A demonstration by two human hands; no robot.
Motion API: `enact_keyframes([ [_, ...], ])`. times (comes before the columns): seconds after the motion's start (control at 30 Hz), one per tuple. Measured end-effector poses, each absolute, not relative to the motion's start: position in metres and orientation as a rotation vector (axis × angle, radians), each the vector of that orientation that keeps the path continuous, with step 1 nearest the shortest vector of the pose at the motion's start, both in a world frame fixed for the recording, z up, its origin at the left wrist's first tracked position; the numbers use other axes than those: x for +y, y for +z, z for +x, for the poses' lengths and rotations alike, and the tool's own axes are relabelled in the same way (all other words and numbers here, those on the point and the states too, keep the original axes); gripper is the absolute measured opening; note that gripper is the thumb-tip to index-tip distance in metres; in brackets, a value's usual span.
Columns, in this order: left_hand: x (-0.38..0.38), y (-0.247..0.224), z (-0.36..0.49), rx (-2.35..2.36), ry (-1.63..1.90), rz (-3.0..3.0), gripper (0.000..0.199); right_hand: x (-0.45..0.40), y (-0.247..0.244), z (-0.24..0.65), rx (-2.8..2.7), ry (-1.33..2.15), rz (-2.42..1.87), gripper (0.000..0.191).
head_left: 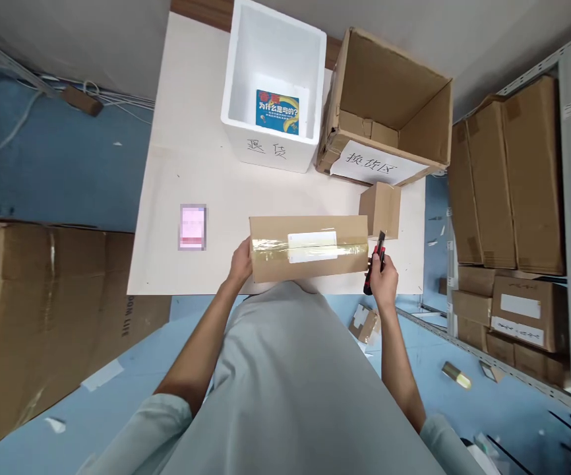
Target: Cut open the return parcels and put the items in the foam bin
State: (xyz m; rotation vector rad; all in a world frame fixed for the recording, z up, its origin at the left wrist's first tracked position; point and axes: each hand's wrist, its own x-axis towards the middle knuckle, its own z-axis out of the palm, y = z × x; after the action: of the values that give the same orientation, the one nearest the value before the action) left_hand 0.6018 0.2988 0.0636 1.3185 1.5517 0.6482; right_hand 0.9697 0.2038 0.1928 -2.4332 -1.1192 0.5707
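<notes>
A long cardboard box (pixel 310 270), sealed with clear tape and bearing a white label, lies at the front of the white table (pixel 167 165). Against its left end my left hand (pixel 240 262) is closed, with the fingertips partly hidden behind the box. My right hand (pixel 383 280) grips a red and black utility knife (pixel 380 241) beside the box's right end, its tip pointing away from me. Just beyond the knife stands a small cardboard box (pixel 387 206). A pink rectangular item (pixel 192 227), blurred out, lies on the table to the left.
At the back stand a white foam box (pixel 275 148) with a blue book (pixel 277 112) inside and an open carton (pixel 384 161) with a handwritten label. A large carton (pixel 62 310) is at left. Shelves at right hold several boxes (pixel 533 185). Scraps and small parcels (pixel 364 323) lie on the blue floor.
</notes>
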Motion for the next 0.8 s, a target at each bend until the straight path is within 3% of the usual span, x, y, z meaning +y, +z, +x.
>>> enact_keyframes([
  [0.2, 0.302, 0.103, 0.602, 1.464, 0.81, 1.309, 0.059, 0.202, 0.239, 0.959, -1.459, 0.338, -2.571, 0.058],
  [0.4, 0.299, 0.166, 0.583, 1.178, 0.856, 1.509, 0.059, 0.232, 0.297, 0.908, -2.063, 0.561, -2.127, 0.048],
  [0.53, 0.303, 0.16, 0.582, 1.086, 0.722, 1.61, 0.076, 0.263, 0.31, 0.854, -2.624, 0.574, -2.043, 0.049],
  [0.8, 0.302, 0.133, 0.579, 1.003, 0.675, 1.49, 0.077, 0.296, 0.304, 0.794, -3.202, 0.481, -2.015, 0.049],
])
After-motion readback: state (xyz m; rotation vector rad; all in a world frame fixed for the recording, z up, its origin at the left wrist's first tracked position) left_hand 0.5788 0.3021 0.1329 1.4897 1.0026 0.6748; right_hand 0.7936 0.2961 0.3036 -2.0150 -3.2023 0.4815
